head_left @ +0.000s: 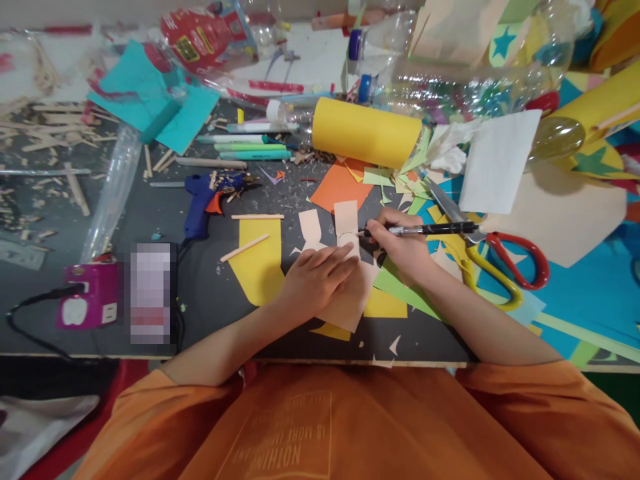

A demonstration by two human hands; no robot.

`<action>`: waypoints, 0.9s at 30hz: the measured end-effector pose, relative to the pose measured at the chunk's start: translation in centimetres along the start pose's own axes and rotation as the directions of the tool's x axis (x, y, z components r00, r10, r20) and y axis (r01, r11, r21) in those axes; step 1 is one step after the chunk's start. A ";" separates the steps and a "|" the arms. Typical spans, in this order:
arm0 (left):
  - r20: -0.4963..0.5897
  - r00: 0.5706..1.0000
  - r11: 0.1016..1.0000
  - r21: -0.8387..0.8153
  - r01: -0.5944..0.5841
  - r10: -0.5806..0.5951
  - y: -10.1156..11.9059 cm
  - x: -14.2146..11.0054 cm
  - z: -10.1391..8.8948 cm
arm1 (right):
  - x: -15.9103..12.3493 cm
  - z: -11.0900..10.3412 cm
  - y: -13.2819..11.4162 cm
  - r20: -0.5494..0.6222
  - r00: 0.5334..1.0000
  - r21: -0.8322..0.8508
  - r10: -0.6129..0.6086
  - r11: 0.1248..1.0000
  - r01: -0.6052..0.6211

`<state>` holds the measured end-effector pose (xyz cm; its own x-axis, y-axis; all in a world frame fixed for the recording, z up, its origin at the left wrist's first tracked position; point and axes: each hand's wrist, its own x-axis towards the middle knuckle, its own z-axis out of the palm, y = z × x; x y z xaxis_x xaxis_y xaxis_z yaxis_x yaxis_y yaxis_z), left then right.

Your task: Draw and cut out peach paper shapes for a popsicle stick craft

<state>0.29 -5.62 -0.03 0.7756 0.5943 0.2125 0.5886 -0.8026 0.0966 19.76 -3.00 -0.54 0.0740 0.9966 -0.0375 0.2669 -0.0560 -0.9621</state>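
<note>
My left hand (317, 279) lies flat with its fingers stretched out, pressing on peach paper (350, 305) and a small pale rounded cutout (349, 243). Beneath that cutout a peach strip (346, 213) points away from me. My right hand (400, 241) is closed around a black pen (435, 229), whose tip meets the cutout's right edge. Just beyond my left fingers sits a second peach cutout (310, 225) with a narrowed waist. Yellow paper (257, 260) with two wooden sticks lies to the left. My left hand hides part of the peach pieces.
Scissors (520, 263) with red and yellow handles rest right of my right forearm. A blue glue gun (197, 207) lies left, near a phone (150, 293) and a purple box (87, 293). Behind are a yellow-wrapped bottle (367, 131), markers (255, 148) and plastic bottles (450, 87).
</note>
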 end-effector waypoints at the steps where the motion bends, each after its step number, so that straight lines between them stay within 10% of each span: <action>1: 0.006 1.000 1.000 0.001 0.001 -0.001 0.0 0.0 0.0 | 0.0 0.0 0.1 0.026 1.000 0.001 0.010 1.000 -0.010; 23: 0.050 0.996 0.995 -0.055 0.083 -0.080 -0.1 -0.4 0.1 | 0.0 -0.2 -0.2 0.073 0.997 -0.036 -0.031 0.999 0.034; 27: 0.088 0.988 0.986 -0.096 0.135 -0.127 0.0 -0.6 0.2 | -0.2 -0.4 -0.2 0.234 0.970 -0.010 -0.066 0.997 0.070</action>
<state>-0.15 -5.91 -0.35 0.7116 0.6936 0.1120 0.6634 -0.7158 0.2178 20.03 -3.16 -0.21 -0.1703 0.9847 -0.0361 0.2810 0.0134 -0.9596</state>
